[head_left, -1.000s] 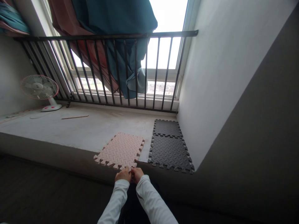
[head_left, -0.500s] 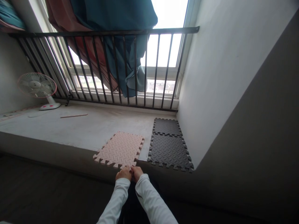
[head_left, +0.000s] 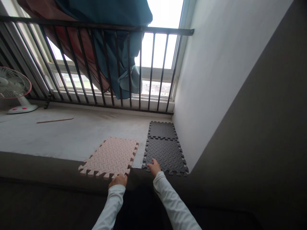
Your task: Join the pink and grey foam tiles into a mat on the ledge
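Note:
A pink foam mat tile with interlocking edges lies on the white ledge, its near edge jutting past the ledge's front. My left hand is closed on that near edge, close to the tile's right corner. Two black foam mat tiles lie to the right along the wall: the nearer black tile and the farther black tile, joined at their edges. My right hand is over the near left corner of the nearer black tile, fingers apart and holding nothing. Whether it touches that tile I cannot tell.
A black metal railing runs along the back of the ledge, before a window with a blue and pink curtain. A white fan stands at the left; a thin stick lies near it. A white wall rises at right.
My right hand has let go of the pink tile's edge and moved right to the nearer black tile. The left hand keeps hold of the pink tile. The view has turned to the right.

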Motion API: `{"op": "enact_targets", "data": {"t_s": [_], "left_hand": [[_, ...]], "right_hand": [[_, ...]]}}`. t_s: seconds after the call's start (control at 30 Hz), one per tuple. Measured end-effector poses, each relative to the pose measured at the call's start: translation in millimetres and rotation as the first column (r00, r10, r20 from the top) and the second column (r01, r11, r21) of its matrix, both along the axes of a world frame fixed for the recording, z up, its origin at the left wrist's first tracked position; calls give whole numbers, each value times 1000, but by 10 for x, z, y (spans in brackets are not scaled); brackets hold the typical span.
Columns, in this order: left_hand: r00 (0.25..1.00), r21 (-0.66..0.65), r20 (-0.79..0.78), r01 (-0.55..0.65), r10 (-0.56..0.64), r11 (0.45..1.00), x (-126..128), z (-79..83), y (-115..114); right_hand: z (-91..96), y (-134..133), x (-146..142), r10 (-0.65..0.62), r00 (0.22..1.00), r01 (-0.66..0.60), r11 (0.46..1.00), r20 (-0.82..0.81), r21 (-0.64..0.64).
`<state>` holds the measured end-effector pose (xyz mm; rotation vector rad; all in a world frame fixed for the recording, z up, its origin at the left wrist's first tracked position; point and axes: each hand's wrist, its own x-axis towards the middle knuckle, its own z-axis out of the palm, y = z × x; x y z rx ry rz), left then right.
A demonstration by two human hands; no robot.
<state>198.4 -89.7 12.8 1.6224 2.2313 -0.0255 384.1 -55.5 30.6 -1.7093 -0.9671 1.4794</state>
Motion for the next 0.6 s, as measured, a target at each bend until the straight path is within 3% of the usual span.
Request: {"op": "enact_targets", "data": {"t_s": [0.03, 0.13, 0.33, 0.5, 0.6], "left_hand": [[1000, 4, -5, -1, 1, 1000, -1, 7, 33], [1000, -9, -8, -1, 1, 1000, -16, 22, 160], [998, -18, -29, -47, 47, 999, -158, 53, 510], [996, -51, -82, -46, 42, 998, -283, 156, 703], [995, -89, -103, -27, 17, 996, -349, 90, 716]], "right_hand": [[49, 38, 175, 64, 888, -87, 996, 456, 29], [168, 111, 643, 72, 693, -85, 996, 717, -19], [220, 222, 1188, 156, 513, -82, 988, 844, -133], [130, 384, 1358, 222, 400, -90, 975, 889, -203], [89, 485, 1411, 312, 313, -120, 950, 897, -289]]}}
